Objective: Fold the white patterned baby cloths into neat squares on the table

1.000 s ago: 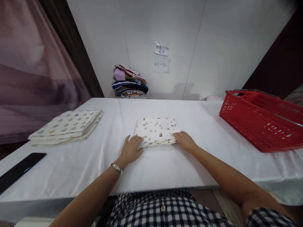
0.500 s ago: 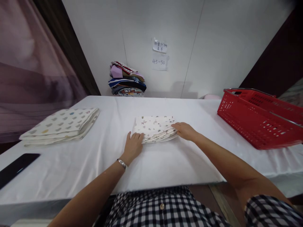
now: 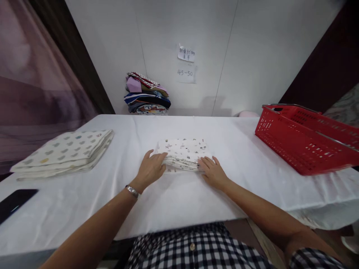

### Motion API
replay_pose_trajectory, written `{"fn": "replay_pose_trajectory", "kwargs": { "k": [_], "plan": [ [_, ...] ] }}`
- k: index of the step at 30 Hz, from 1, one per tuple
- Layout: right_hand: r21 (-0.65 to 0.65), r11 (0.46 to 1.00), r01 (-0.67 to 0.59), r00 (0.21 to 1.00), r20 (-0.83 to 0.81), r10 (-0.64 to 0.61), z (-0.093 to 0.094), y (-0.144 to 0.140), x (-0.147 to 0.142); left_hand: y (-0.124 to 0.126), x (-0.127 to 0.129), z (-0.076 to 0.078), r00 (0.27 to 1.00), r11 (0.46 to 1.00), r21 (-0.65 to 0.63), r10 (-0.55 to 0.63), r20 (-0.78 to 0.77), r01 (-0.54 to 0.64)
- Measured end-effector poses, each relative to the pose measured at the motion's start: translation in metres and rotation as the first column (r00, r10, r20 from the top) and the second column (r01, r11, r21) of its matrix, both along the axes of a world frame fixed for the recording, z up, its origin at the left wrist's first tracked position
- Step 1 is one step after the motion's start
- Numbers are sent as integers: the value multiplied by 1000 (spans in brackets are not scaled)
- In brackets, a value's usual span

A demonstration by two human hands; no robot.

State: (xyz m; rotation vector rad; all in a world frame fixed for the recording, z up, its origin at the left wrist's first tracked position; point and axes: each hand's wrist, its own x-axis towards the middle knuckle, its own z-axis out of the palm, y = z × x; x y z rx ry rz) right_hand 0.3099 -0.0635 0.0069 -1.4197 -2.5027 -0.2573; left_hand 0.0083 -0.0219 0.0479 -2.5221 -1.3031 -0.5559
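Head view: red basket (image 3: 305,140) rightward.

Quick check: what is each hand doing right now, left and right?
Left hand: open, fingers flat on the near left edge of the folded printed cloth.
Right hand: open, fingertips at its near right corner; holding nothing.

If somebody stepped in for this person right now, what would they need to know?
Left hand: flat on the near left corner of the small folded printed cloth.
Right hand: flat on its near right corner.
The cloth lies mid-table on the white table cover, already folded into a compact rectangle.
A larger folded cloth sits to the left, a red basket to the right.
Left: the small cloth is still on the table between them.
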Motion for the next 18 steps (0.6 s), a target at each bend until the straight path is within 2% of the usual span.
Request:
{"fn": "replay_pose_trajectory", "kwargs": {
  "k": [4, 7, 10, 14, 16, 18],
  "plan": [
    [-12, 998, 63, 994, -90, -63, -6, 4, -12, 5, 4, 27, 998, 997, 60, -43, -38, 45],
    [-16, 996, 91, 988, -123, -93, -14, 10, -12, 6, 2, 27, 994, 995, 41, -83, -66, 86],
    [-29, 997, 69, 992, -107, -72, -18, 13, -7, 1, -5, 8, 991, 994, -3, -108, -79, 108],
    [-110, 991, -73, 992, -108, 61, -11, 11, 5, -18, -18, -28, 985, 982, -96, -166, -52, 161],
    [-182, 973, -141, 979, -174, 110, -6, 12, 13, -26, -23, -39, 982, 973, -132, -191, 0, 189],
    [-258, 952, -165, 948, -308, 81, -3, 18, 21, -31, -28, -44, 979, 967, -161, -185, 82, 196]
  ]
}}
